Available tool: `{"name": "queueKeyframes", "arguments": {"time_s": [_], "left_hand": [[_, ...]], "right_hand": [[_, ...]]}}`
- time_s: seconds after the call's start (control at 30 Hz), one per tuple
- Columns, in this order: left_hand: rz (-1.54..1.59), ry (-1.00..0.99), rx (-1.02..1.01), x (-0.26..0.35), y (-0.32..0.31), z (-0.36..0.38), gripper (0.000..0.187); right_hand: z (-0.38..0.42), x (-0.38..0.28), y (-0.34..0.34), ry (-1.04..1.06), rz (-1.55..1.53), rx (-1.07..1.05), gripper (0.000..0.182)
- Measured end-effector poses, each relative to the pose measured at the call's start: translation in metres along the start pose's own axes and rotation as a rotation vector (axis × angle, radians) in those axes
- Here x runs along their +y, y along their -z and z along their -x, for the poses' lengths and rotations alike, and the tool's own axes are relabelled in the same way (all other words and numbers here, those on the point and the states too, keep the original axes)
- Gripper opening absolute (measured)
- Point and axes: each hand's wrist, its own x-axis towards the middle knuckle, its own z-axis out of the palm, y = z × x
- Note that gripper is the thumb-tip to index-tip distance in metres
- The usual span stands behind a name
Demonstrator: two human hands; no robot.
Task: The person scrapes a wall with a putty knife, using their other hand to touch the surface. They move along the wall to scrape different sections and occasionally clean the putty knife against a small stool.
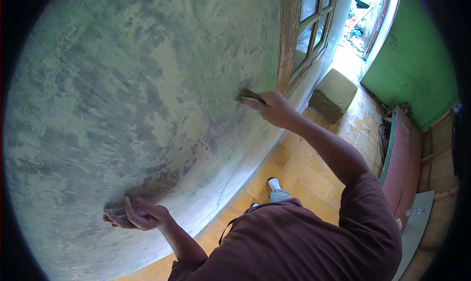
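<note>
A mottled grey and green wall [162, 84] fills the left half of the head view. My right hand [275, 109] is closed on a small dark brown block or pad [251, 96], held at the wall just left of the window frame. Lower down, my left hand [137, 215] is palm up with its fingers apart and slightly curled, beside a darker patch of the wall. Nothing shows clearly in that palm.
A wooden-framed window [283, 40] is set in the wall. A beige cushioned block [334, 92] stands on the yellow tiled floor [314, 180] near a bright doorway. To the right are a green wall [417, 60] and a long reddish panel [402, 163].
</note>
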Motion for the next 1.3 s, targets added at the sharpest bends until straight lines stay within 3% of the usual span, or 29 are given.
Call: {"name": "queueKeyframes", "arguments": {"time_s": [0.1,0.2,0.27,0.37,0.47,0.6,0.77,0.8,0.87,0.97,1.17,1.3], "left_hand": [[-0.02,0.012,-0.024,-0.002,0.002,0.002,0.019],[-0.021,0.011,-0.009,-0.002,0.002,0.002,0.023],[-0.011,0.014,0.004,-0.003,0.001,0.002,0.022],[0.003,0.021,0.015,0.0,0.001,0.001,0.022],[0.013,0.023,0.009,0.0,0.0,0.003,0.021],[-0.017,0.001,-0.009,0.0,0.001,0.0,0.021],[0.024,0.045,0.029,-0.002,0.0,0.003,0.021],[0.008,0.04,0.016,-0.002,0.0,0.004,0.021],[-0.005,0.043,0.008,-0.004,0.0,0.006,0.021],[-0.026,0.029,-0.006,-0.004,0.001,0.007,0.02],[-0.007,0.019,-0.01,-0.006,0.002,0.006,0.019],[-0.023,0.018,-0.013,-0.001,0.001,0.003,0.018]], "right_hand": [[-0.006,-0.042,0.005,0.138,-0.058,0.058,0.052],[0.016,-0.024,0.008,0.062,-0.094,0.023,0.055],[0.027,0.008,0.007,-0.136,-0.058,-0.019,0.052],[0.028,0.029,-0.004,-0.163,-0.023,-0.048,0.053],[0.001,-0.01,-0.012,-0.006,-0.058,0.013,0.053],[0.02,-0.007,-0.02,-0.039,-0.135,0.072,0.053],[0.044,0.038,-0.04,-0.283,-0.161,-0.071,0.054],[0.034,0.029,-0.037,-0.281,-0.153,-0.075,0.054],[0.007,-0.004,-0.03,-0.071,-0.26,0.069,0.054],[0.007,-0.036,-0.019,-0.043,-0.341,0.055,0.054],[0.041,0.029,-0.021,-0.309,-0.184,-0.079,0.055],[0.015,0.003,-0.024,-0.176,-0.115,0.014,0.056]]}}
